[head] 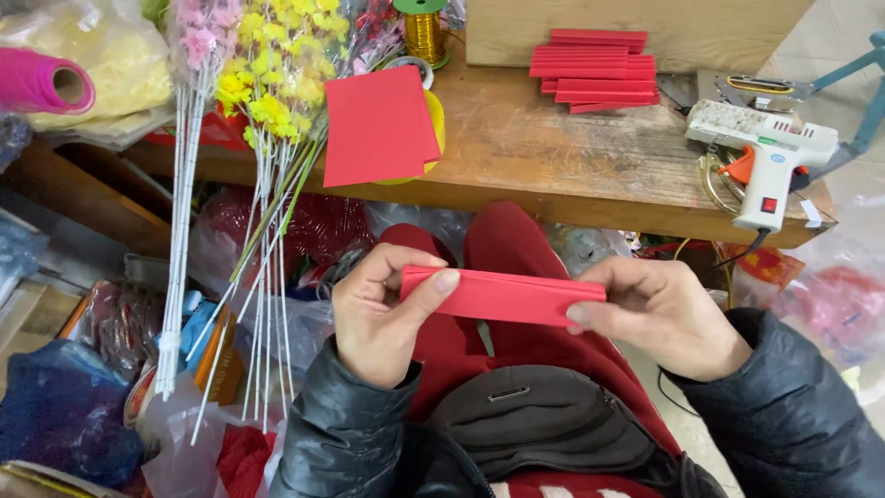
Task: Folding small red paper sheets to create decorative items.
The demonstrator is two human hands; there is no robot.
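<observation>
Both hands held a folded strip of red paper (pixel 502 296) level above the person's lap, in front of the red trousers and a dark waist bag (pixel 544 426). The left hand (pixel 378 314) was closed on the strip's left end, thumb pressed flat on the front face and fingers curled behind it. The right hand (pixel 659 318) pinched the right end, thumb under the lower edge and fingers bent over the top. Beyond the hands stood a worn wooden table (pixel 562 166). On it lay a stack of similar folded red strips (pixel 597 69) toward the back, just in front of a pale wooden box (pixel 645 28). A flat red sheet (pixel 378 124) rested partly over a yellow dish (pixel 435 124) near the table's front edge, with a spool of gold wire (pixel 423 28) behind it. A white glue gun (pixel 763 152) with an orange trigger lay at the table's right end. To the left, bundles of artificial yellow and pink flowers (pixel 263 83) on long white stems leaned against the table, and a pink roll (pixel 41 83) lay on plastic bags in the far left corner.
</observation>
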